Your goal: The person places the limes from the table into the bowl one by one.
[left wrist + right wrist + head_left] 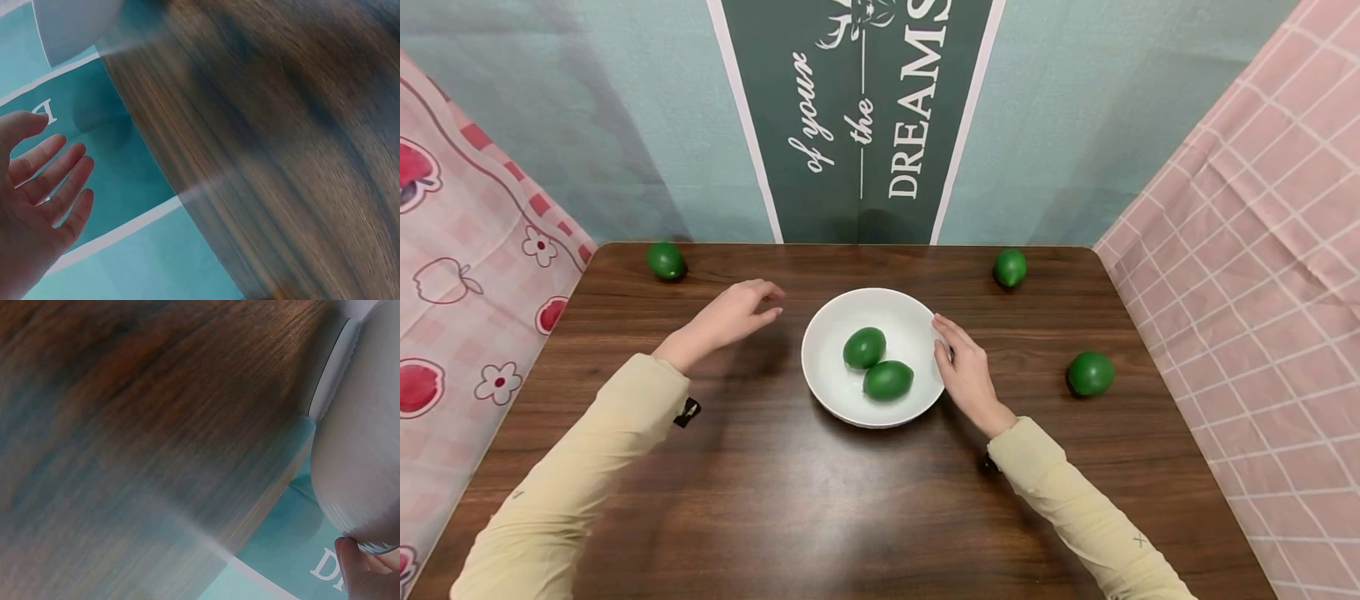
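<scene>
A white bowl [827, 392] stands mid-table with two green limes [864, 347] [888, 381] lying side by side in it. My right hand [968, 373] touches the bowl's right rim, fingers on the edge; in the right wrist view the fingers [359, 569] meet the rim of the bowl [359, 437]. Left of the bowl, apart from it, my left hand [730, 318] hovers over the table with fingers loosely bent and nothing held. The left wrist view shows that hand [47, 194] with its fingers spread and part of the bowl [78, 28] beyond.
On the brown wooden table [760, 517], one lime [666, 261] lies at the back left, another [1010, 267] at the back right, and a third [1090, 373] farther right. Cloth hangs behind the table and along both sides.
</scene>
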### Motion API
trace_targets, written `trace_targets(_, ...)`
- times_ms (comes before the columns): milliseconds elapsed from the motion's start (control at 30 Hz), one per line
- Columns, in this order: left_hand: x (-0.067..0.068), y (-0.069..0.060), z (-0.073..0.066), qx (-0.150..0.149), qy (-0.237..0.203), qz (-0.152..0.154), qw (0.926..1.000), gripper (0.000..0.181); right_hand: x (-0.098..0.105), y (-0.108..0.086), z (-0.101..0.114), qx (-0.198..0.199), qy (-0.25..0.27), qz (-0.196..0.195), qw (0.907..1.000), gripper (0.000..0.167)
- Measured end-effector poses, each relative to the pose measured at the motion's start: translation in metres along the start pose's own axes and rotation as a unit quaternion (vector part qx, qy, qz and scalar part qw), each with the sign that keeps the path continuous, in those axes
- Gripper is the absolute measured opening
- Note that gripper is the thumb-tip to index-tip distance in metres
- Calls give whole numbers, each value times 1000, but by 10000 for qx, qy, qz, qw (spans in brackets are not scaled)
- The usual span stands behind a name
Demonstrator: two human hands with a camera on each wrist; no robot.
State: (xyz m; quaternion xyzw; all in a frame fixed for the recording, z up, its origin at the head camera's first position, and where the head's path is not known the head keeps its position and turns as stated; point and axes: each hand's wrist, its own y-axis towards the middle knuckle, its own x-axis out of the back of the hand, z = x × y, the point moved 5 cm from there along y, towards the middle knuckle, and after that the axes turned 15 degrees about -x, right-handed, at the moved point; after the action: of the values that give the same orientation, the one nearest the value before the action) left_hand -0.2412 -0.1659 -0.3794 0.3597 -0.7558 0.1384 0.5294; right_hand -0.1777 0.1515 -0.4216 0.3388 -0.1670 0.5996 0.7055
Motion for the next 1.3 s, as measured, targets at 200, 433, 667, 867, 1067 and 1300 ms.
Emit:
trace_targets(200, 8, -5, 8, 128, 34, 69, 9999, 28, 0, 0, 0, 8, 6, 15, 10000, 31)
trace_targets(433, 19, -9, 19, 322, 117, 35, 9994, 29, 0, 0, -1, -40, -37, 1, 10000, 31)
trace_targets(667, 29, -12, 30, 601, 234, 7, 9979, 30, 0, 0, 0, -48, -10, -9, 10000, 31)
trace_targets(867, 39, -13, 38, 833, 275, 19, 9961, 31, 0, 0, -1, -38, -2, -18, 10000, 31)
trace_targets(1067, 48, -13, 51, 1048, 192, -89, 9943, 34, 1, 0, -1, -32, -5, -57, 10000, 31)
trace_targets(1300, 55, -21, 68, 1313, 200, -246, 9908, 35, 0, 0, 0, -5, 39, -37, 10000, 31)
